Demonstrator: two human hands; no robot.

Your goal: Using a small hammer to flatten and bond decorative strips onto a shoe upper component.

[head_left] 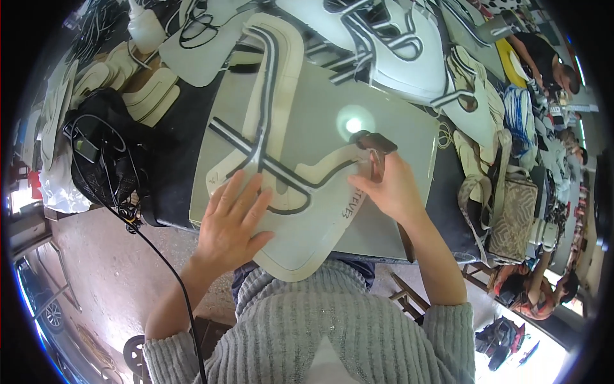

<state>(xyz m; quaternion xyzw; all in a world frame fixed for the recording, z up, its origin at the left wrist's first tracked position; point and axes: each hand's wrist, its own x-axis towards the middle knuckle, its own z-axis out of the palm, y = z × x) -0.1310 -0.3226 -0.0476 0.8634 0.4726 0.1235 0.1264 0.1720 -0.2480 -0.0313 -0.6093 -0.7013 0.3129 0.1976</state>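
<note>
A cream, curved shoe-upper piece (300, 240) with dark stripe bands lies on a grey-green glass-like board (396, 128). My left hand (233, 221) presses flat on the piece, fingers spread over the dark stripes. A small brown-handled tool (376, 153) is gripped in my right hand (390, 189); its head rests on the piece's right edge beside a dark band. A bright light spot (354, 123) reflects on the board just above the tool.
More cream cut pieces (144, 89) and striped uppers (396, 57) are piled at the back. A black bag with cables (105, 160) sits at left, a patterned bag (511, 217) at right. Other people (550, 64) work along the right side.
</note>
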